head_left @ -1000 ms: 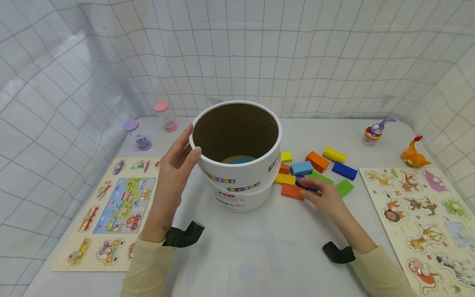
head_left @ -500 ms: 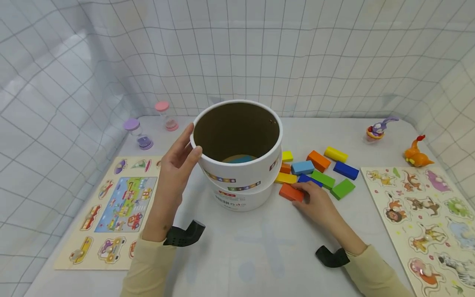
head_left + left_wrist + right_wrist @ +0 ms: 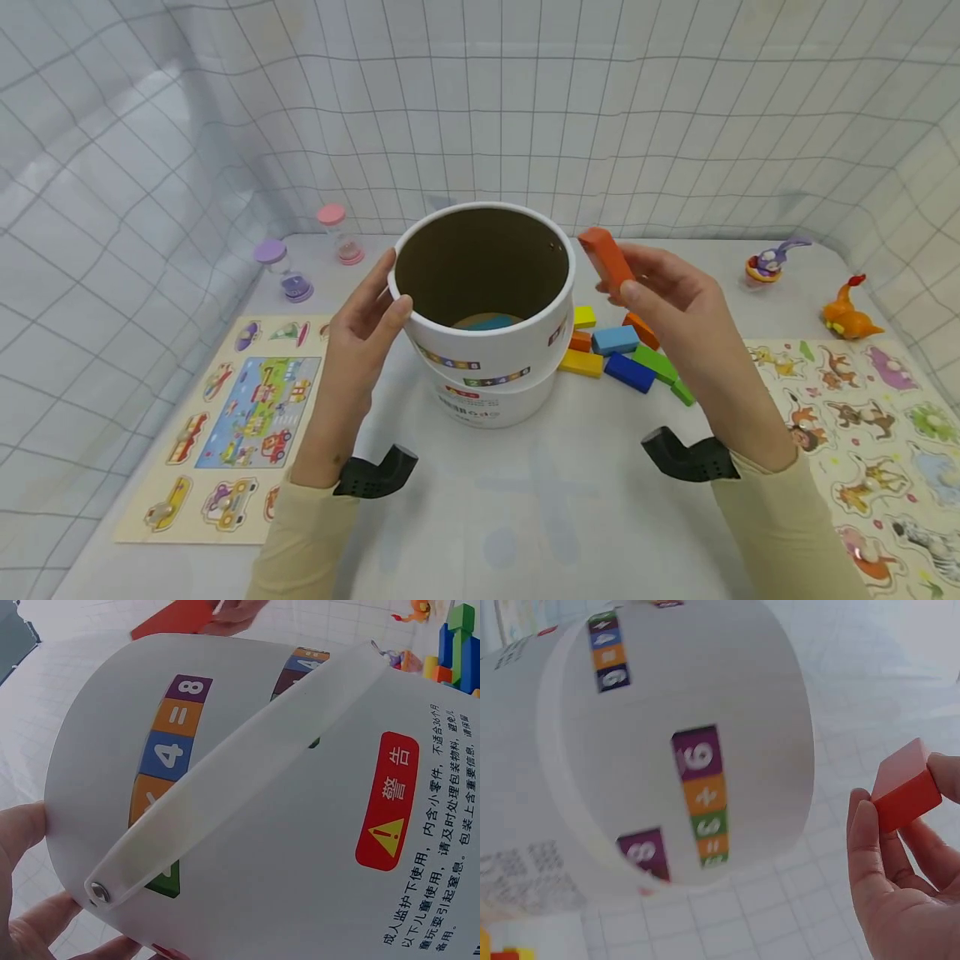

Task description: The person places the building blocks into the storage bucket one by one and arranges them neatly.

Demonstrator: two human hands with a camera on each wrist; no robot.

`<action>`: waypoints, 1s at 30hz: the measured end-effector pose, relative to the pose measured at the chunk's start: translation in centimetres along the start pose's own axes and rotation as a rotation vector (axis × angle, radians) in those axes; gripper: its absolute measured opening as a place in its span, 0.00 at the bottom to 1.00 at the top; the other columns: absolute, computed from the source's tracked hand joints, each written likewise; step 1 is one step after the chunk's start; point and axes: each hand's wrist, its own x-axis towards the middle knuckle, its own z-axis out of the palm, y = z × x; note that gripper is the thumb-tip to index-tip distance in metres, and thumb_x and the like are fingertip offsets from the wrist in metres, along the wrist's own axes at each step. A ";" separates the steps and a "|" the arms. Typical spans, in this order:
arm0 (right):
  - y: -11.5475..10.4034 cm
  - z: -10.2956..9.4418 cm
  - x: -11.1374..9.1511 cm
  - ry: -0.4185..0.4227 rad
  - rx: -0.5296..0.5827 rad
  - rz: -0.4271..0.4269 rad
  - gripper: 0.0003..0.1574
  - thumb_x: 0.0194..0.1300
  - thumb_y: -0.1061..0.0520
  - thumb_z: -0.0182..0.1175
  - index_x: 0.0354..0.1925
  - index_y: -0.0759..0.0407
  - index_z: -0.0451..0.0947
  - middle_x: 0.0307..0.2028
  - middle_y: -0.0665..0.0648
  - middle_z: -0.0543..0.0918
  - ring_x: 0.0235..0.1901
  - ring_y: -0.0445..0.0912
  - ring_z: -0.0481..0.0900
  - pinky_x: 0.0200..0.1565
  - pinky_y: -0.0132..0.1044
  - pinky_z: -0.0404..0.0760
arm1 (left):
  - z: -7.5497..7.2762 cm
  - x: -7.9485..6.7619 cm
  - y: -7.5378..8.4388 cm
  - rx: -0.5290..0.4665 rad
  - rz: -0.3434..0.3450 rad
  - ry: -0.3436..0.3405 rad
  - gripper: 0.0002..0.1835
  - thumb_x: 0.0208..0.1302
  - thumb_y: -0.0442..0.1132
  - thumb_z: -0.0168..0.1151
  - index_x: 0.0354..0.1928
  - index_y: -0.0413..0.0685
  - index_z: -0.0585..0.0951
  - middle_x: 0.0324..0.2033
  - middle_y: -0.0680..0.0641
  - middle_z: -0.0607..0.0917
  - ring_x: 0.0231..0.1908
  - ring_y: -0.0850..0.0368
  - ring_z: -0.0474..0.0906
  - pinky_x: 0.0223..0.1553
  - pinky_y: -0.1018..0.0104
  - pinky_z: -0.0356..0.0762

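A white bucket (image 3: 480,358) with number-sum stickers stands upright in the middle of the table, its top uncovered. Inside, something blue (image 3: 491,321) shows at the bottom. My left hand (image 3: 360,342) holds the bucket's rim at its left side, with the thumb at the near edge. The left wrist view shows the pale strap handle (image 3: 240,776) lying against the bucket wall. My right hand (image 3: 671,304) pinches a red block (image 3: 609,258) between thumb and fingers, raised beside the right rim and apart from it. In the right wrist view the same block (image 3: 906,799) is tilted.
Several coloured blocks lie right of the bucket, among them a blue block (image 3: 630,372) and a yellow block (image 3: 581,362). Puzzle boards lie left (image 3: 180,500) and right (image 3: 817,417). Two sand timers (image 3: 292,279) stand back left; an orange toy (image 3: 849,317) sits at the right.
My right hand took hold of the red block at the bucket's near right and lifted it up to rim height. The left hand stays on the rim.
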 end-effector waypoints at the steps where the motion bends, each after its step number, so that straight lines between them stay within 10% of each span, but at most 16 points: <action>1: -0.7 0.5 0.6 -0.027 0.043 -0.022 0.25 0.62 0.53 0.53 0.58 0.53 0.67 0.51 0.59 0.74 0.50 0.51 0.71 0.52 0.39 0.70 | 0.0 0.0 0.0 -0.001 -0.001 0.001 0.27 0.62 0.37 0.52 0.64 0.60 0.62 0.62 0.58 0.64 0.62 0.55 0.59 0.58 0.62 0.62; 7: -2.4 3.3 4.6 -0.202 0.106 -0.035 0.23 0.61 0.54 0.55 0.55 0.56 0.69 0.52 0.58 0.72 0.50 0.51 0.72 0.55 0.39 0.68 | -0.1 0.0 -0.2 -0.004 -0.018 0.001 0.28 0.62 0.39 0.54 0.64 0.59 0.62 0.63 0.54 0.63 0.62 0.55 0.59 0.59 0.61 0.61; 20: -2.7 5.1 10.2 -0.426 -0.621 -0.135 0.18 0.57 0.55 0.60 0.47 0.53 0.76 0.43 0.49 0.79 0.41 0.40 0.75 0.47 0.34 0.74 | -0.1 0.0 -0.2 -0.002 -0.008 -0.008 0.27 0.62 0.39 0.53 0.64 0.59 0.62 0.63 0.54 0.63 0.62 0.55 0.59 0.58 0.60 0.62; 24: -2.3 5.3 10.0 -0.369 -0.620 -0.190 0.18 0.57 0.56 0.60 0.47 0.54 0.76 0.44 0.49 0.79 0.42 0.39 0.76 0.46 0.32 0.75 | -0.1 0.0 -0.2 0.001 -0.004 -0.013 0.28 0.62 0.40 0.53 0.64 0.58 0.62 0.63 0.52 0.62 0.62 0.52 0.57 0.59 0.58 0.61; 30: -0.9 3.0 6.9 -0.126 -0.322 -0.223 0.18 0.59 0.54 0.58 0.49 0.54 0.75 0.46 0.49 0.78 0.46 0.40 0.75 0.48 0.31 0.74 | -0.2 0.1 -0.2 0.000 0.000 -0.016 0.28 0.62 0.39 0.53 0.64 0.59 0.62 0.63 0.53 0.62 0.62 0.53 0.58 0.58 0.59 0.61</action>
